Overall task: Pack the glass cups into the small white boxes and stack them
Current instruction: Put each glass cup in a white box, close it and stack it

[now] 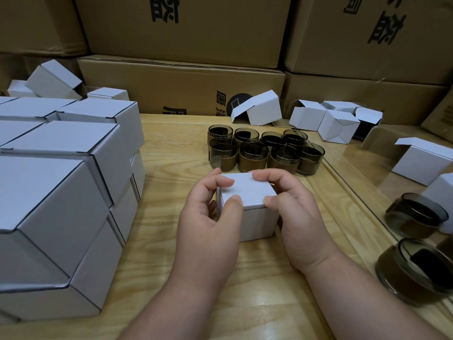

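A small white box point(250, 192) stands on the wooden table point(171, 241) in front of me, its lid down. My left hand point(208, 222) grips its left top edge with thumb and fingers. My right hand point(294, 217) pinches its right top edge. Whatever is inside the box is hidden. Behind it stands a cluster of several smoky glass cups point(264, 150) in two rows. A stack of closed white boxes point(61, 180), two layers high, fills the left side.
Open, unfilled white boxes point(326, 121) lie at the back and right point(421, 160). Two more glass cups point(414, 214) point(414, 271) sit at the right, beyond a glass sheet's edge. Large brown cartons point(183, 45) wall off the back.
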